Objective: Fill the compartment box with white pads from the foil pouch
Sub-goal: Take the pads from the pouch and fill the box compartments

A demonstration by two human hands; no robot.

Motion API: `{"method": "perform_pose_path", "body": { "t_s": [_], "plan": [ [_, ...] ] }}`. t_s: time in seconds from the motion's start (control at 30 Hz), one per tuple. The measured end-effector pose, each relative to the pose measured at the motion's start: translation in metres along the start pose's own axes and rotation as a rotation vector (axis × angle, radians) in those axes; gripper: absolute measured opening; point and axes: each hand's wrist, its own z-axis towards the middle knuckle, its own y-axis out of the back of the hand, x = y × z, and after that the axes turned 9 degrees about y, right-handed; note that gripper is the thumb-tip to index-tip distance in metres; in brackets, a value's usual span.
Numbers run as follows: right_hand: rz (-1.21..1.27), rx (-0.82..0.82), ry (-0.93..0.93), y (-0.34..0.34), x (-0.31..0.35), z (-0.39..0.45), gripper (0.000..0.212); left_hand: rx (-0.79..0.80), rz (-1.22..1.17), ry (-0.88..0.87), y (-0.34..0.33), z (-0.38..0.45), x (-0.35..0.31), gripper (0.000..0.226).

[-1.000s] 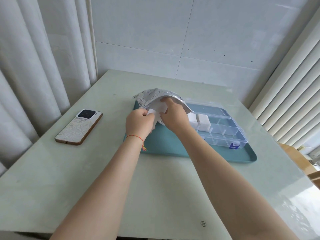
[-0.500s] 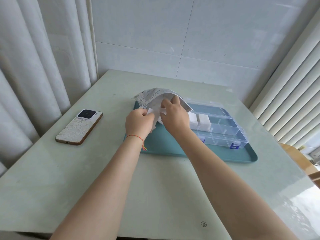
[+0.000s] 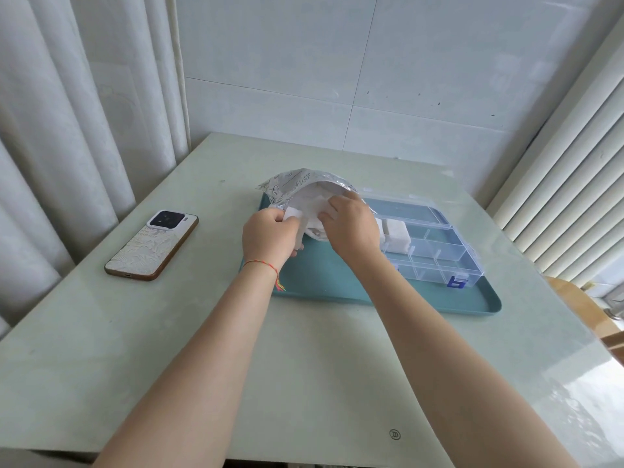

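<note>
On tray: compartment box holds white pads; left hand grips foil pouch, right hand pinches pad.

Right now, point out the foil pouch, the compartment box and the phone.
foil pouch (image 3: pixel 293 180), head view, on its printed upper flap.
compartment box (image 3: pixel 452 251), head view, on a clear empty compartment.
phone (image 3: pixel 152 246), head view, on its patterned back.

Foil pouch: crinkled, shiny metallic film. Compartment box: clear glossy plastic, at 3 o'clock of pouch. White pads: soft, matt. Tray: smooth matt teal. Counter: polished, stone-like.
</note>
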Motion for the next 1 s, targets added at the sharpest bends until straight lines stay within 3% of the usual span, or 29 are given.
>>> {"method": "perform_pose_path", "body": {
  "t_s": [0.2, 0.37, 0.47, 0.6, 0.7, 1.0],
  "plan": [
    [0.493, -0.037, -0.214, 0.032, -0.009, -0.013, 0.034, 0.048, -0.071, -0.010, -0.003, -0.001, 0.001, 0.032],
    [0.870, 0.162, -0.336, 0.049, -0.019, -0.026, 0.020, 0.233, -0.263, 0.121, -0.010, -0.006, -0.004, 0.017],
    [0.852, 0.241, -0.299, 0.053, -0.023, -0.033, 0.031, 0.354, -0.365, 0.161, -0.013, -0.012, -0.007, 0.022],
    [0.814, 0.232, -0.258, 0.055, -0.020, -0.039, 0.015, 0.425, -0.411, 0.183, -0.015, -0.014, -0.008, 0.029],
    [0.794, 0.215, -0.269, 0.052, -0.016, -0.043, 0.016, 0.478, -0.399, 0.187, -0.016, -0.015, -0.009, 0.026],
    [0.766, 0.170, -0.273, 0.052, -0.017, -0.045, 0.021, 0.506, -0.357, 0.125, -0.015, -0.013, -0.006, 0.037]
  ]
}}
